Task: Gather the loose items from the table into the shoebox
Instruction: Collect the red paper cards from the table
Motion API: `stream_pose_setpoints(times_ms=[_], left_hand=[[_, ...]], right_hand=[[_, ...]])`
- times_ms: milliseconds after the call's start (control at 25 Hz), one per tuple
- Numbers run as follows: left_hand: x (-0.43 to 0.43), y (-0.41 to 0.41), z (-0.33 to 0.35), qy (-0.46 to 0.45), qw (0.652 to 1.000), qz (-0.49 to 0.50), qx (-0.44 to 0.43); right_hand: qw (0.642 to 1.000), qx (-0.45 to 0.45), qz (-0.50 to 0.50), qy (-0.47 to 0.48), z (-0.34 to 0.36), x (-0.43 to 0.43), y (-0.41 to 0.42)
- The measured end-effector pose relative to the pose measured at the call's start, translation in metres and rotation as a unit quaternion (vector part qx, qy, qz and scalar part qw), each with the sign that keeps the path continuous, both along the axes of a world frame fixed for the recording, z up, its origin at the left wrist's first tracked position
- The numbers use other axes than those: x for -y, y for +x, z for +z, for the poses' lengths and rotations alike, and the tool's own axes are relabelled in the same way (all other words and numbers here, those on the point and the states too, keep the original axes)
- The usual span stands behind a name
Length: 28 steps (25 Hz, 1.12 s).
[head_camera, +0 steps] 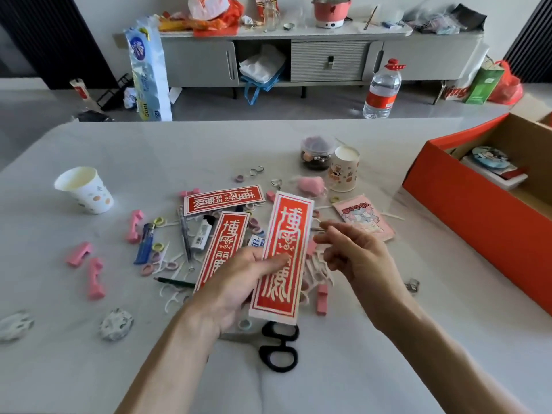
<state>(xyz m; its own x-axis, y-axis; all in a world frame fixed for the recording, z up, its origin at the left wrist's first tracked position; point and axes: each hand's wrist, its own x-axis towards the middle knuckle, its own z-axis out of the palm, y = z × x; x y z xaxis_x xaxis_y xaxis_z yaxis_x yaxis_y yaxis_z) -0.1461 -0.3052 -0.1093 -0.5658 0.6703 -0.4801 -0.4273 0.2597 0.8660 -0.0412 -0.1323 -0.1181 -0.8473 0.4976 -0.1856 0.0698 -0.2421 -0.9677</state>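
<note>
Red paper strips [286, 228], three, one pinched in left grip [239, 282], right grip [355, 258] spread, two paper cups [85, 189]

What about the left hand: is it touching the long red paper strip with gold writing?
Touching. The head view shows the left hand holding the long red paper strip with gold writing, with its thumb laid across the strip's front.

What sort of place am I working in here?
Most likely a home living room: a low grey cabinet along the wall holds a pink electric pot, a large water bottle stands on the floor, and the white table is strewn with household oddments.
</note>
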Motion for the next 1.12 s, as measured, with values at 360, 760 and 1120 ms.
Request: stream_pose_setpoints(times_ms=[360, 760, 1120], left_hand=[[0.093, -0.073, -0.001, 0.058, 0.913, 0.404, 0.022], [0.100, -0.083, 0.003, 0.055, 0.920, 0.385, 0.039], [0.098, -0.072, 0.011, 0.076, 0.954, 0.285, 0.056]], right_hand=[[0.745, 0.275, 0.130, 0.594, -0.020, 0.086, -0.124], [0.958, 0.208, 0.054, 0.189, -0.005, 0.071, -0.155], [0.965, 0.099, 0.187, 0.155, 0.029, 0.117, -0.184]])
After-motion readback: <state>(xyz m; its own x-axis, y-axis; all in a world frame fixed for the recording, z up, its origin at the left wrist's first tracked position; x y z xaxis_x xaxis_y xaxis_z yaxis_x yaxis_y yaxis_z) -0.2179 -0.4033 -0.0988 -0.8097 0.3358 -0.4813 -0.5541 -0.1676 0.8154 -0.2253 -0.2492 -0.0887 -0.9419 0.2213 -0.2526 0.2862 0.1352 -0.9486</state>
